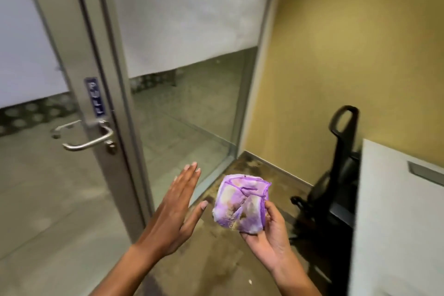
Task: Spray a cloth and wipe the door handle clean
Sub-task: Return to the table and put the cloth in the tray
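A folded purple and white cloth (241,203) with brown stains sits in my right hand (269,230), low in the middle of the view. My left hand (175,209) is flat and empty beside it, fingers spread, a little apart from the cloth. The silver lever door handle (89,142) is mounted on the grey frame of the glass door (101,94), up and to the left of both hands, below a blue PULL sign (95,96). No spray bottle is in view.
A fixed glass panel (192,103) with frosted film stands right of the door. A yellow wall (348,55) runs to the right. A black upright handled machine (336,163) and a white cabinet (403,223) stand at the right.
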Available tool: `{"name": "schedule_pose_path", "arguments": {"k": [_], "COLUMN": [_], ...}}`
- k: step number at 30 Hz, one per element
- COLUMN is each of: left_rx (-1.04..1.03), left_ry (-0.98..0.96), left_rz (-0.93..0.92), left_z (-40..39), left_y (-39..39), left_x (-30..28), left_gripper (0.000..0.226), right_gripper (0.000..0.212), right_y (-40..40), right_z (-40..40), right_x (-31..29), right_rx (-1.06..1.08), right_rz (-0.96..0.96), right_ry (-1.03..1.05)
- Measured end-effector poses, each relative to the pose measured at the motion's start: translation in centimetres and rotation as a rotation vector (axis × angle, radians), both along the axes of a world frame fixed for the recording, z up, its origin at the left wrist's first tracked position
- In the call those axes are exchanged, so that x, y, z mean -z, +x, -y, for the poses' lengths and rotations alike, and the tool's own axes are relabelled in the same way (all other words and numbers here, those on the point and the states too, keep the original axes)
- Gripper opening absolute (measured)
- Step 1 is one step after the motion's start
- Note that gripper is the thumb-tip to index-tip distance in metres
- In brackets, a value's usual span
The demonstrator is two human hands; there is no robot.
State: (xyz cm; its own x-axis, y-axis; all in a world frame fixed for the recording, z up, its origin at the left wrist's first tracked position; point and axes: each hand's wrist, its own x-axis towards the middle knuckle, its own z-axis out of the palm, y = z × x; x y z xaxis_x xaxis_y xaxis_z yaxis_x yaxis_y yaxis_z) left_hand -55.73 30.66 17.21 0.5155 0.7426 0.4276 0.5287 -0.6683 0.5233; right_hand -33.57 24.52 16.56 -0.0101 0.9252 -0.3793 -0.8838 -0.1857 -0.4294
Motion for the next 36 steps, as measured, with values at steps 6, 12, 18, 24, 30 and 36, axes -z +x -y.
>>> {"name": "schedule_pose_path", "arguments": {"k": [6,12,18,24,30,36], "left_rx": [0.216,0.423,0.539,0.611,0.699,0.750], "left_ry": [-0.382,-0.681,-0.917,-0.866,-0.776,-0.461], "left_rz": [0.143,0.325,0.276,0.096,-0.046,-0.232], "left_z": [4.7,8.9,12.5,15.6,17.6,17.4], "left_y": [10.2,19.1,27.4,37.4,46.8,53.6], "left_x": [3.3,6.2,8.1,9.7,10.4,11.1], "left_gripper": [0.066,0.034,0.026,0.035,0.059,0.033], "right_gripper": [0.057,0.041,0.048,0.036,0.034,0.030], "right_y": [5.6,11.2,18.0,26.0,33.3,37.8], "right_z": [8.0,15.5,23.0,28.9,32.3,31.6], "right_x": [1.0,2.6,5.5,7.1,9.1,11.6], "right_rx": [0.197,0.336,0.441,0.463,0.303,0.214], "right_rz": [0.011,0.100,0.202,0.584,1.104,1.400], "right_ry": [-0.040,-0.077,-0.160,-0.335,-0.515,-0.461]}}
